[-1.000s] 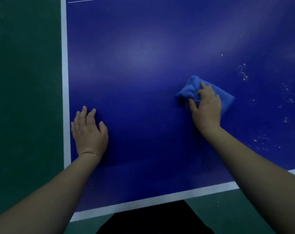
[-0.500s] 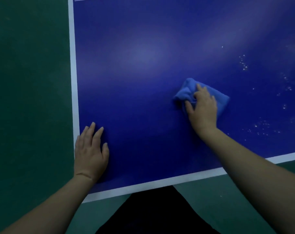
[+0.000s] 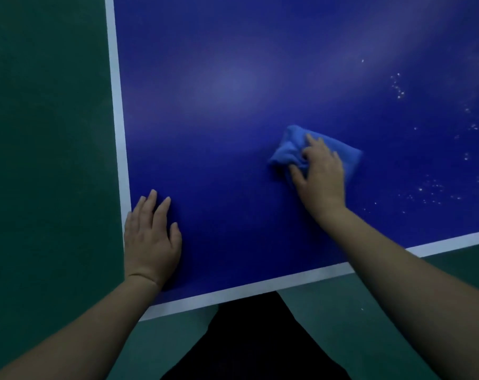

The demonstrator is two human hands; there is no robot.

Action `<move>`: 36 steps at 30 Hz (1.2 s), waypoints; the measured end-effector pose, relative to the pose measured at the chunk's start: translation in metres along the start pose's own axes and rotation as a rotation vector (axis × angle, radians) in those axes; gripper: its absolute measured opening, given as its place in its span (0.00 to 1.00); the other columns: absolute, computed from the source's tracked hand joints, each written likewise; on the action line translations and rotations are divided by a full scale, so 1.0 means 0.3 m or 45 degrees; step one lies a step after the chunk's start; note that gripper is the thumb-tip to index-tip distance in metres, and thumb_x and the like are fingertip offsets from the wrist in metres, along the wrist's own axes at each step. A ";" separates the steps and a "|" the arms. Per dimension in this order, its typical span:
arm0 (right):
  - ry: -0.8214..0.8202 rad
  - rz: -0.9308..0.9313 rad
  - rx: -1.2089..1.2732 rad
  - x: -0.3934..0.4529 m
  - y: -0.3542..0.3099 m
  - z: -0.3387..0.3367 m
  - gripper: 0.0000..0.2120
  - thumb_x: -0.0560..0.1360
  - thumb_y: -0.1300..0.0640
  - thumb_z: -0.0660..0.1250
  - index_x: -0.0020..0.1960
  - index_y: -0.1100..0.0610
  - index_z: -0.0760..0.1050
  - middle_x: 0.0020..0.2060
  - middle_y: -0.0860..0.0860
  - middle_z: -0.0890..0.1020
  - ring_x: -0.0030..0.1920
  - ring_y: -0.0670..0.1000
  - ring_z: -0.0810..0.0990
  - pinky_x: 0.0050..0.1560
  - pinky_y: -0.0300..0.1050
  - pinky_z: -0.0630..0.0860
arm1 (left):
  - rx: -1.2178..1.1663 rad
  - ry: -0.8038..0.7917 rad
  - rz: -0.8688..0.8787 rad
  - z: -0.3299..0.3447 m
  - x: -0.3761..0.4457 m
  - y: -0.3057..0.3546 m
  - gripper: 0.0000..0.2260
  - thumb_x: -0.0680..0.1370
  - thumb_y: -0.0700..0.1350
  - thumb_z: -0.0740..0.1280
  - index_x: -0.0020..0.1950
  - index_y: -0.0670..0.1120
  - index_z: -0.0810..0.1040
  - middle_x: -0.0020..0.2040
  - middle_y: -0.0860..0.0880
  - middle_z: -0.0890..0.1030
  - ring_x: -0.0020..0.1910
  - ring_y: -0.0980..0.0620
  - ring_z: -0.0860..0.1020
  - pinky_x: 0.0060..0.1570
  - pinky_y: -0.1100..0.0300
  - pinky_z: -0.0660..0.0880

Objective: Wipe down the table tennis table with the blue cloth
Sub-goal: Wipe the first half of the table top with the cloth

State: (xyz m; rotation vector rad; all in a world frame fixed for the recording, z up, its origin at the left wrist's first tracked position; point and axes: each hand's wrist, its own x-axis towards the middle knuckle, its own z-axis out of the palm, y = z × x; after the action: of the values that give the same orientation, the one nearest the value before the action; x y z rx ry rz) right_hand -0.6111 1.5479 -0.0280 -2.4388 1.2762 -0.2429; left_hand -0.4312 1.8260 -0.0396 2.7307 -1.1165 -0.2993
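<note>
My dark clothing (image 3: 257,341) showed below the table's white near edge (image 3: 260,287). My left hand (image 3: 150,242) lay flat on the table (image 3: 233,105) by its near left corner, fingers straight and close together, holding nothing. Farther in and to the right, my right hand (image 3: 319,174) pressed on the cloth (image 3: 290,152), fingers bent and bunching it against the table. White specks (image 3: 430,190) dotted the table to the right of the cloth.

Indoor sports hall or table tennis room: blue table tennis table (image 3: 260,78) with white edge lines (image 3: 117,119) fills center and right, green sports flooring (image 3: 41,133) at left and bottom.
</note>
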 end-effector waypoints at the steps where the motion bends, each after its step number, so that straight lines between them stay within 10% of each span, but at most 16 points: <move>1: 0.042 0.070 -0.001 -0.053 0.026 -0.016 0.12 0.75 0.53 0.67 0.54 0.59 0.74 0.73 0.53 0.67 0.74 0.54 0.62 0.72 0.54 0.56 | 0.004 0.001 0.000 0.002 -0.003 0.001 0.26 0.77 0.52 0.52 0.73 0.44 0.67 0.77 0.43 0.63 0.76 0.42 0.58 0.75 0.44 0.54; 9: -0.209 -0.588 0.063 -0.249 -0.223 0.129 0.14 0.71 0.54 0.72 0.54 0.57 0.77 0.71 0.53 0.70 0.72 0.56 0.67 0.70 0.57 0.62 | 0.002 0.024 0.011 0.005 -0.002 -0.001 0.27 0.77 0.53 0.52 0.73 0.44 0.68 0.76 0.42 0.63 0.76 0.42 0.59 0.75 0.43 0.55; 14: -0.122 -0.218 -0.015 -0.035 -0.101 0.049 0.14 0.75 0.51 0.68 0.57 0.57 0.76 0.73 0.52 0.68 0.75 0.53 0.62 0.72 0.54 0.56 | -0.006 0.016 0.011 0.003 0.000 -0.011 0.26 0.77 0.52 0.53 0.73 0.45 0.67 0.77 0.44 0.62 0.77 0.43 0.57 0.75 0.43 0.54; 20: -0.134 -0.366 0.021 -0.342 -0.058 0.037 0.18 0.73 0.37 0.61 0.44 0.53 0.71 0.69 0.52 0.71 0.70 0.56 0.68 0.68 0.59 0.61 | -0.018 0.009 0.005 0.005 -0.005 -0.006 0.25 0.77 0.52 0.53 0.73 0.46 0.67 0.77 0.44 0.62 0.77 0.44 0.57 0.75 0.44 0.54; 26: -0.087 -0.076 -0.093 -0.098 -0.156 0.090 0.30 0.69 0.35 0.66 0.64 0.52 0.68 0.76 0.49 0.59 0.77 0.51 0.52 0.73 0.59 0.47 | -0.021 -0.001 0.006 0.006 -0.005 -0.003 0.25 0.77 0.52 0.54 0.74 0.46 0.67 0.77 0.45 0.62 0.77 0.44 0.57 0.76 0.44 0.53; 32: -0.271 -0.722 -0.084 -0.284 -0.136 0.085 0.17 0.73 0.42 0.64 0.51 0.55 0.76 0.70 0.52 0.71 0.73 0.55 0.66 0.69 0.62 0.60 | -0.035 0.035 0.016 0.004 -0.005 -0.004 0.26 0.77 0.52 0.53 0.73 0.45 0.68 0.76 0.43 0.63 0.76 0.42 0.59 0.74 0.41 0.55; 36: -0.096 -0.101 -0.135 -0.200 0.053 0.001 0.15 0.76 0.45 0.64 0.52 0.56 0.73 0.74 0.54 0.64 0.76 0.57 0.58 0.69 0.69 0.52 | -0.027 0.039 0.014 0.004 -0.007 -0.005 0.26 0.77 0.52 0.53 0.73 0.44 0.68 0.76 0.43 0.64 0.76 0.42 0.59 0.74 0.41 0.55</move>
State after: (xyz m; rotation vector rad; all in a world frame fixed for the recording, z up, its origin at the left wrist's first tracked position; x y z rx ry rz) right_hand -0.6573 1.5889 -0.0333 -2.5656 1.1901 -0.1055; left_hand -0.4320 1.8283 -0.0408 2.7001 -1.1135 -0.2651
